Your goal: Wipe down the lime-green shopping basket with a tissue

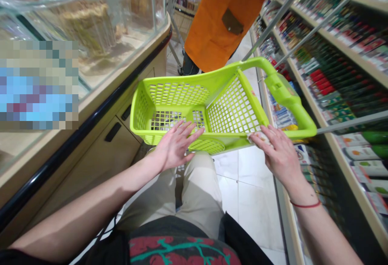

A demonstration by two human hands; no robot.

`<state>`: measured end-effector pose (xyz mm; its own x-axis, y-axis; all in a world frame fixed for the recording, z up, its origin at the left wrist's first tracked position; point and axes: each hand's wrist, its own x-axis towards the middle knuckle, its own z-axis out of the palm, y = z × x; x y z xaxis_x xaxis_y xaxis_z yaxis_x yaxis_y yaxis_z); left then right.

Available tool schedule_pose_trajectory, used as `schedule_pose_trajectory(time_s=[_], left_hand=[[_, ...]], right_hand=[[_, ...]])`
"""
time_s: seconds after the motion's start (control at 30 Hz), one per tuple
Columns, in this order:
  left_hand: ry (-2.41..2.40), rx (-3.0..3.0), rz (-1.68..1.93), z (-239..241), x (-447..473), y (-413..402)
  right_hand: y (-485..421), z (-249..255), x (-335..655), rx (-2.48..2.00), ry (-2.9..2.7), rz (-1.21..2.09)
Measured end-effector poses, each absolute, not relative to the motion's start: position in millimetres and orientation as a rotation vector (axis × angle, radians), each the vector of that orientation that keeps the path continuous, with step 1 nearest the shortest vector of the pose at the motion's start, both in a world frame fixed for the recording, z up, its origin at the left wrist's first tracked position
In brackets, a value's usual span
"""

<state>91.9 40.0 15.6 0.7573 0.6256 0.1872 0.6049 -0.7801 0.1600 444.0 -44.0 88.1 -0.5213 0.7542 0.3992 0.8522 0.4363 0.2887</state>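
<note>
A lime-green shopping basket (182,79) with lattice walls and a long handle lies across in front of my knees, with only floor showing through its openings. My left hand (178,144) is spread flat over its near rim, fingers apart and holding nothing; I cannot tell whether the palm touches the rim. Under the fingers of my right hand (277,151) is a small crumpled white wipe (261,138) with orange marks. It is pressed against the near rim close to the handle. A red string circles my right wrist.
Glass display cases (121,34) stand on a wooden counter (121,143) at the left. Shelves (342,34) packed with small goods run along the right, behind metal bars (329,18). A person in an orange apron (224,22) stands just beyond the basket. White floor tiles (245,192) show below.
</note>
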Motion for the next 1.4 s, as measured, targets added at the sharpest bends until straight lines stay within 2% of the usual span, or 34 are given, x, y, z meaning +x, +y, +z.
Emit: schedule_pose_trajectory(time_s=[0.27,0.57,0.87,1.23,1.4], left_hand=[[1.018,2.836,0.319,20,92,40],[1.163,2.839,0.31,23,79,38],[1.201,2.834,0.286,21,65,41],[1.209,2.829,0.309,19,59,41],[1.223,2.825,0.297,18,59,43]], right_hand=[[-29,82,421,-1.301,-2.532,-0.571],[-13,73,387,-1.271,-2.578,-0.618],[-38,94,428,-1.453,-2.622,-0.687],[-13,73,388,-1.225,-2.663,-0.435],[-2,62,371,-1.182,-2.648,-0.43]])
